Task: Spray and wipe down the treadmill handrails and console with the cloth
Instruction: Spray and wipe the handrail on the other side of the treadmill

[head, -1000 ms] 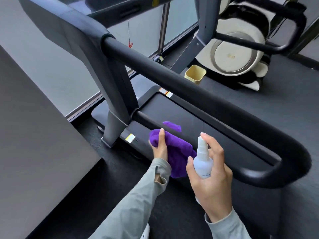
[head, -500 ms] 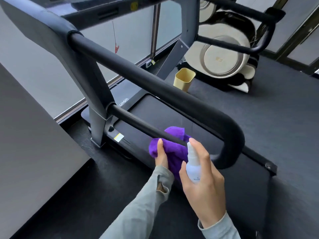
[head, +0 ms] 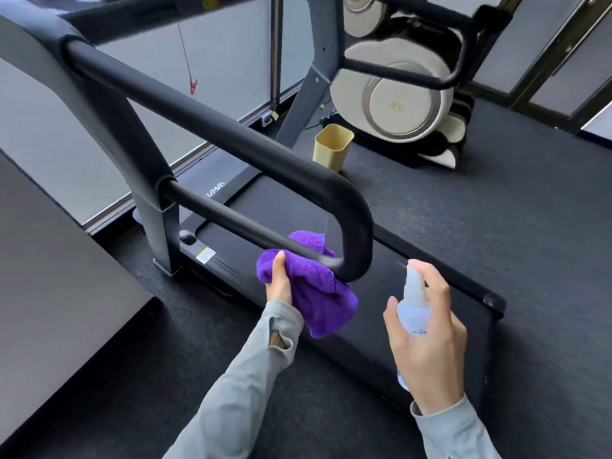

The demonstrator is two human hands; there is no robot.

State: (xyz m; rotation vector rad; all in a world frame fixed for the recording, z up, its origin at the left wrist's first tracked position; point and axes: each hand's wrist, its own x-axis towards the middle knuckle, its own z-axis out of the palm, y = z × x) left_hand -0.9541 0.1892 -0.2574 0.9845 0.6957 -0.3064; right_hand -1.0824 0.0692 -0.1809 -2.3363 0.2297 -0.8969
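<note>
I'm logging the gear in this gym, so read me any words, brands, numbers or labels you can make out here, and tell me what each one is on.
"UMA": pale letters on the treadmill's dark front cover, seen at an angle, possibly part of a longer name.
Small dark print on the spray bottle: too small to read.
White and yellow sticker on the treadmill side rail: too blurred to read.
Faint mark on the beige machine's round disc: unreadable.
</note>
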